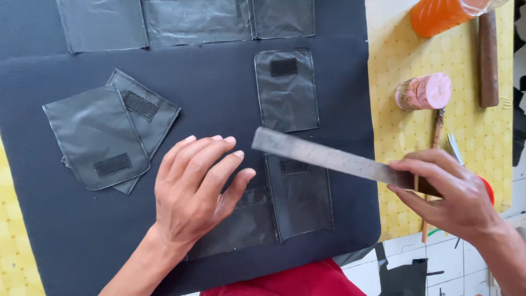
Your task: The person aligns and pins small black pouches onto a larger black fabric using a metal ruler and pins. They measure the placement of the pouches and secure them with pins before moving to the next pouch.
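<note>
My left hand (pixel 194 189) lies flat, fingers together, on a dark plastic-and-fabric pocket piece (pixel 241 227) near the front of a big black fabric sheet (pixel 219 109). My right hand (pixel 449 192) grips one end of a steel ruler (pixel 329 159), which slants up-left over a second pocket piece (pixel 301 200). Another pocket piece with a hook-and-loop patch (pixel 286 90) lies further back. Two overlapping pocket pieces (pixel 104 137) sit at the left.
Clear plastic pieces (pixel 186 22) line the sheet's far edge. On the yellow mat (pixel 394 55) at right lie a pink-headed mallet (pixel 424 93), a brown wooden handle (pixel 487 60), an orange bottle (pixel 438 16) and scissors (pixel 457 151). White tiles (pixel 438 263) show below.
</note>
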